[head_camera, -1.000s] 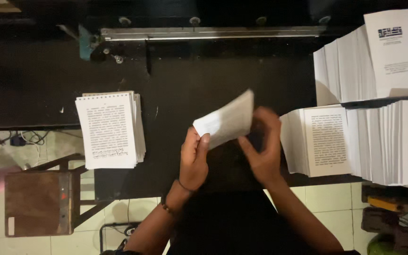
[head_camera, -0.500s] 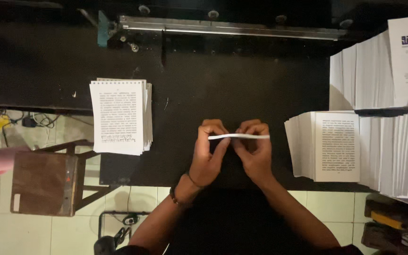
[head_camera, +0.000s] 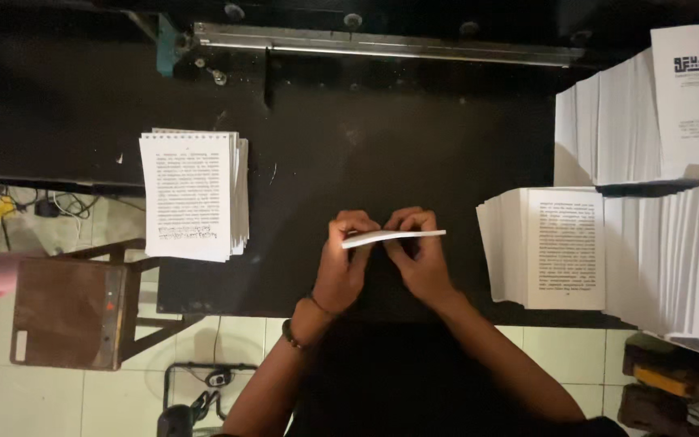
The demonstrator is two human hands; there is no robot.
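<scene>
Both hands hold one thin bundle of sheets [head_camera: 394, 237] on its edge, so only its white narrow side faces the camera. The left hand [head_camera: 343, 267] has its grip closed on the left end, and the right hand [head_camera: 418, 260] has its grip closed on the middle and right part, with fingers curled over the top edge. The bundle stands just above the black surface [head_camera: 366, 146], near its front edge and close to the person's body.

To the left lies a small pile of printed pages [head_camera: 192, 194] with a row of punched holes along its top edge; it hangs a little over the front edge of the surface. To the right stand the tall stacks of printed sheets [head_camera: 564, 247], and more white stacks [head_camera: 649, 113] behind them. A metal rail [head_camera: 382, 44] runs along the back. A wooden stool [head_camera: 66, 311] stands on the tiled floor at the left.

The risk I see is that the sheets slip against each other, because the bundle is thin and held only by fingertips; then the edges would not be even. A loose grip on one end could let sheets fan out or fall to the floor, since the hands work so near the front edge. The left pile could also tip off if it is bumped.
</scene>
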